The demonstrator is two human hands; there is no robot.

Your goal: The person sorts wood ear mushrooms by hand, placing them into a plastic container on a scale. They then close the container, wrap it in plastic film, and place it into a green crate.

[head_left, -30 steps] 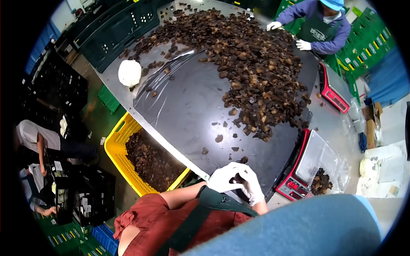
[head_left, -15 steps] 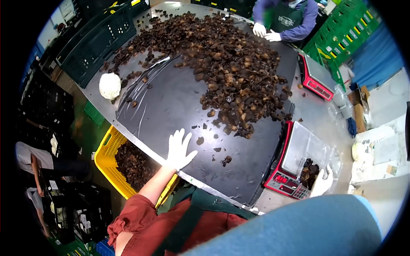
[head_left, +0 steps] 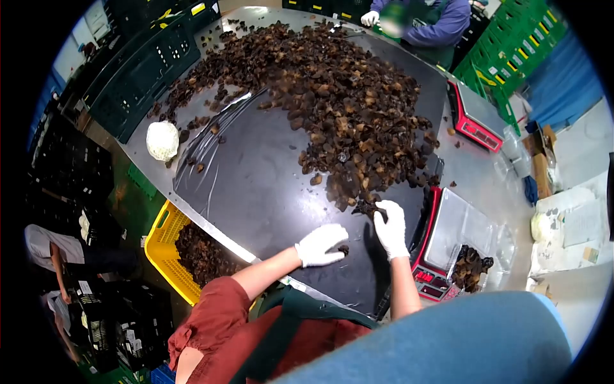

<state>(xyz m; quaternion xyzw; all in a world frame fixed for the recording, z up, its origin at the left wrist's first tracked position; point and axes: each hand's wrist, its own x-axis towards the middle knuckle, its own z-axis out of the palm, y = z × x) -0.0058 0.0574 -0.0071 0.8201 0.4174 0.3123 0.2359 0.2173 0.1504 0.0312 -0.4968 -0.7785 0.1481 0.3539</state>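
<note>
Gloved in white, my left hand [head_left: 322, 246] lies low over the black sheet [head_left: 256, 173], thumb apart from the fingers. A small dark wood ear mushroom [head_left: 344, 249] shows between its thumb and fingertips. My right hand [head_left: 391, 229], also gloved, is at the near edge of the big pile of wood ear mushrooms [head_left: 358, 115]. Its fingers and thumb close on dark pieces [head_left: 366, 209] there, partly hidden by the glove. Right of that hand, a clear plastic box of mushrooms [head_left: 470, 269] sits by the red scale [head_left: 435, 256].
A yellow crate [head_left: 163, 253] holding mushrooms stands below the table's left edge. A white netted object [head_left: 162, 141] and a dark green crate [head_left: 150, 77] are at the left. Another red scale [head_left: 473, 121] stands far right, near a co-worker in a purple sleeve [head_left: 441, 29].
My right hand has left the plastic box and moved left to the pile's near edge. My left hand has moved right. Loose pieces scattered in front of the pile no longer show there.
</note>
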